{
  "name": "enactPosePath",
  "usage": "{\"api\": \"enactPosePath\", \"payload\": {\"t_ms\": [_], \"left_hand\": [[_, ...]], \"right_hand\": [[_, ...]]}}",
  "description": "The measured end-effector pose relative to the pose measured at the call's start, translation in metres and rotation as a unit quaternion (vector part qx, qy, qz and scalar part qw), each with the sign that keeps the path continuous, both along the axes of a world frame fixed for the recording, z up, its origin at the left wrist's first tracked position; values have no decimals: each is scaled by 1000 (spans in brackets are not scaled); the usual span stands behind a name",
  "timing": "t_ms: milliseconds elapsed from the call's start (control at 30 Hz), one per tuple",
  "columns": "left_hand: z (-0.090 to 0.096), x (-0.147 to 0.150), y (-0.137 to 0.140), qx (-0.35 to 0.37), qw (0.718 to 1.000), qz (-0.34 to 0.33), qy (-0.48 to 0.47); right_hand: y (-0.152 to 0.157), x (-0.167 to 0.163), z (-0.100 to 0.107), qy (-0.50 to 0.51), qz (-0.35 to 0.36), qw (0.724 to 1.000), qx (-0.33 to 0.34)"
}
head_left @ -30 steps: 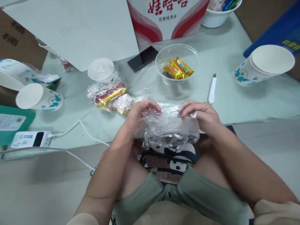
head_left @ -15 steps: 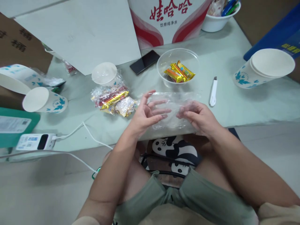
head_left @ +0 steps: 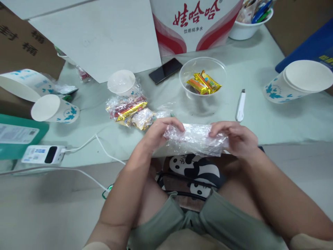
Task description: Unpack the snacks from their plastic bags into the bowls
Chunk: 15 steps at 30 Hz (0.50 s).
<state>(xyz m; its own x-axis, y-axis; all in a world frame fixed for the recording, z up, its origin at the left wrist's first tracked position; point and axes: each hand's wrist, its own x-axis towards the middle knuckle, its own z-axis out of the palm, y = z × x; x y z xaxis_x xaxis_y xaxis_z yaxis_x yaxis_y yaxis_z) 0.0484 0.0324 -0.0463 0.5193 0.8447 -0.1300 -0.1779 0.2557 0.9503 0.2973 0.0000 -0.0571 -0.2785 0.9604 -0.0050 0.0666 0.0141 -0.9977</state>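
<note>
A crumpled clear plastic bag (head_left: pixel 196 137) is stretched between my two hands at the table's front edge. My left hand (head_left: pixel 166 132) grips its left end, thumb on top and fingers curled behind. At the other end my right hand (head_left: pixel 235 135) is closed on the film in the same way. To the left lie wrapped snacks (head_left: pixel 130 111) in red, gold and clear wrappers. Behind the bag stands a clear plastic bowl (head_left: pixel 186 86) holding several gold snack packets (head_left: pixel 204 83). A white utility knife (head_left: pixel 241 106) lies beyond my right hand.
A black phone (head_left: pixel 165 71) lies behind the snacks, near a paper cup (head_left: pixel 121 81). More paper cups (head_left: pixel 279 86) stand at the right. A white power bank (head_left: pixel 41 154) with a cable (head_left: pixel 109 156) sits front left. Boxes and a white basin (head_left: pixel 244 31) line the back.
The bag was spread flat under my hands, my left fingers apart. Now it is bunched into a narrow strip, lifted slightly, with both hands closed on it. The view has shifted a little.
</note>
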Motion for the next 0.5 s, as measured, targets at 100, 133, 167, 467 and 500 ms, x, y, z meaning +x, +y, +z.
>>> {"api": "enactPosePath", "payload": {"t_ms": [100,133,167,467,500], "left_hand": [[4,-2,2,73,993,1,92],[5,-2,2,96,986,3,133],[5,-2,1,114,979,1,167],[6,10,-20,312,906,79,274],[10,17,-26,372,862,150,310]], "right_hand": [[3,-1,-1,-37,17,999,3],[4,-2,-2,-58,-16,998,10],[4,-4,-4,-70,-58,996,19],[-1,-9,7,-155,27,987,-43],[-2,-9,10,-156,5,987,-26]]}}
